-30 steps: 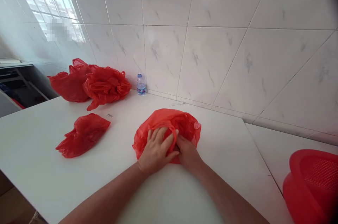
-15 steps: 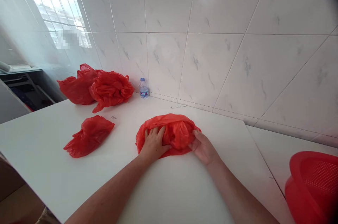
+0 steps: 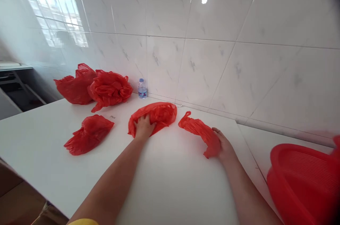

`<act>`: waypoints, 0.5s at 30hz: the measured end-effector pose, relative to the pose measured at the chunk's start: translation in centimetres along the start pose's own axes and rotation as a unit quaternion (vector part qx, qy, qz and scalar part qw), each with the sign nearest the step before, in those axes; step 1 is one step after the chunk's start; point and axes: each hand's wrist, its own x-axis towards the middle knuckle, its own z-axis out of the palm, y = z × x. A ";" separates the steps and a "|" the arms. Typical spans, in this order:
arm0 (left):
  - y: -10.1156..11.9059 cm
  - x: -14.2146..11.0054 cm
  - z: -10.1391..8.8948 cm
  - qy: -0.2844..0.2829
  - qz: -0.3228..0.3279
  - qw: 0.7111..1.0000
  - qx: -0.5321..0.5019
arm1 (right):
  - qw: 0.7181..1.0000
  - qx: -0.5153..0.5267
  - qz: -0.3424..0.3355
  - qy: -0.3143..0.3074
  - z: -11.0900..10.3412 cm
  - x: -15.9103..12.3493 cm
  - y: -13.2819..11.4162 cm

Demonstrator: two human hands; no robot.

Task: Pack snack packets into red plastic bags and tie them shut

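My left hand (image 3: 143, 127) presses down on a crumpled red plastic bag (image 3: 156, 114) in the middle of the white table (image 3: 172, 182), fingers curled into the plastic. To the right my right hand (image 3: 224, 145) grips one end of a second red bag (image 3: 199, 131), which lies stretched out in a long twisted strip toward the wall. The two bags are apart, a gap of bare table between them.
A flattened red bag (image 3: 89, 133) lies at the left. Two bulging red bags (image 3: 92, 87) sit by the tiled wall beside a small water bottle (image 3: 142, 88). A red plastic basin (image 3: 302, 182) stands at the lower right. A window is at the far left.
Both hands were on one red bundle. Now the left hand has pushed a bag away toward the wall and the right hand has pulled a separate bag out to the right.
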 end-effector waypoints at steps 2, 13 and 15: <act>-0.1 0.6 -0.4 0.033 -0.008 0.999 -0.002 | 1.000 0.007 0.017 0.015 -1.2 -0.2 0.2; 5.0 -6.4 0.4 0.012 0.323 0.933 -0.161 | 0.961 -0.271 -0.033 -0.048 -0.2 -5.2 -1.0; 6.3 -7.3 0.9 -0.084 0.241 0.941 -0.222 | 0.933 -0.349 -0.057 -0.067 0.3 -5.8 -1.0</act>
